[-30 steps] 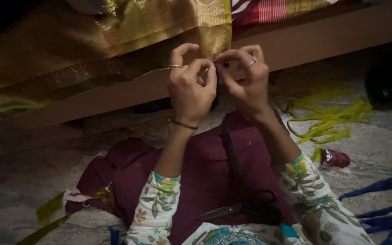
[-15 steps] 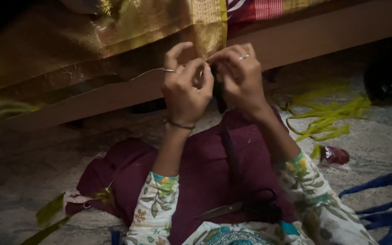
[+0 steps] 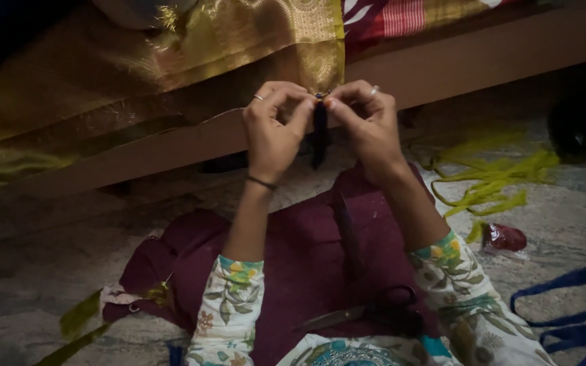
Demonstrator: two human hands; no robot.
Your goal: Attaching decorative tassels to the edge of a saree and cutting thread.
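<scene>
Nearest, below both wrists: scissors [image 3: 367,315] lying flat on a maroon cloth [image 3: 293,257] spread over the lap, dark handles, metal blades. Cloth looks soft, matte, rumpled. Floral sleeves cover both forearms.

Left hand [image 3: 276,129] and right hand [image 3: 367,122] are raised together, fingertips pinched narrow on the top of a dark tassel [image 3: 319,135], one hand on each side. The tassel hangs straight down between the hands, clear of the lap. Rings on both hands, thin bangle on the left wrist.

Handling judgement: the tassel is light, limp, made of loose thread; no stiffness, strands would fray or slip if gripped low. Best hold is at the bound head, where the fingers already are.

Right of the right hand, on the floor [image 3: 35,271]: yellow-green thread scraps [image 3: 490,179], tangled; a small red wrapper [image 3: 504,237], shiny; blue straps [image 3: 578,305] lower right.

Beyond the hands: wooden bed frame [image 3: 483,57], smooth plank edge; gold woven fabric [image 3: 191,61] draped over it, glossy, patterned border, touching the tassel head or just behind it, cannot tell which.
</scene>
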